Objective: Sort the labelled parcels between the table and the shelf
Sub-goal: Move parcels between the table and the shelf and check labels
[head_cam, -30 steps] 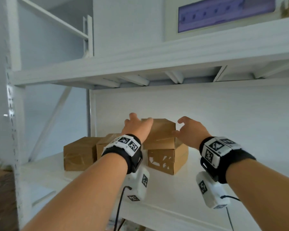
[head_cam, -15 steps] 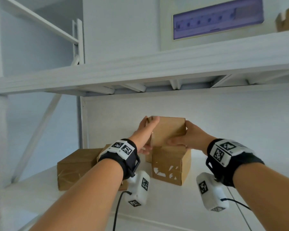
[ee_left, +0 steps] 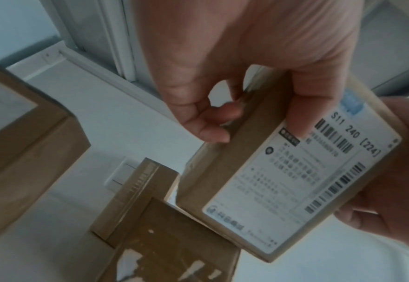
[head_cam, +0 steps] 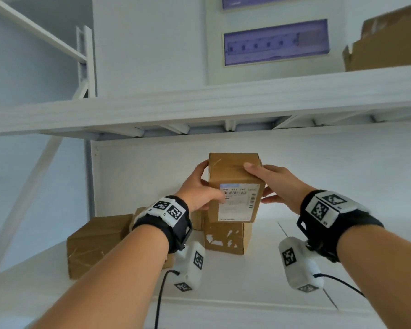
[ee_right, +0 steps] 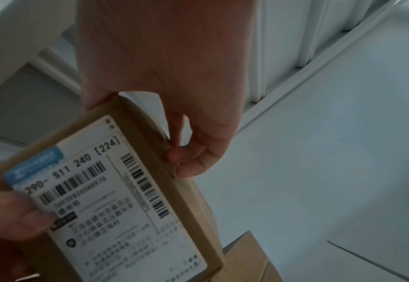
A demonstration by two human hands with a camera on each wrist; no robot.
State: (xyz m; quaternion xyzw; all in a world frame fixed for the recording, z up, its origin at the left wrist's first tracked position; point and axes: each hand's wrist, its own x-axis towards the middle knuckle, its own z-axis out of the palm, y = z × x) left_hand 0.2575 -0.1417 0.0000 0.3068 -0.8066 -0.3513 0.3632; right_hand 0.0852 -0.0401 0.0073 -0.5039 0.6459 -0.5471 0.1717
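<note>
At the head view's centre, the left hand (head_cam: 197,186) and right hand (head_cam: 278,184) grip the labelled parcel (head_cam: 235,186) above the shelf (head_cam: 294,269); keeping the label facing the reader seems wise.

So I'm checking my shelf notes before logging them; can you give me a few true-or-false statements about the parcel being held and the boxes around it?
1. Both hands hold the labelled parcel. True: the left hand and right hand grip its sides.
2. Its label faces away from the person. False: it faces the head camera.
3. A box with torn label remnants sits below it. True.
4. The label reads "[224]". True, in the wrist views.
5. The upper shelf carries nothing. False: a cardboard box sits on its right end.
</note>
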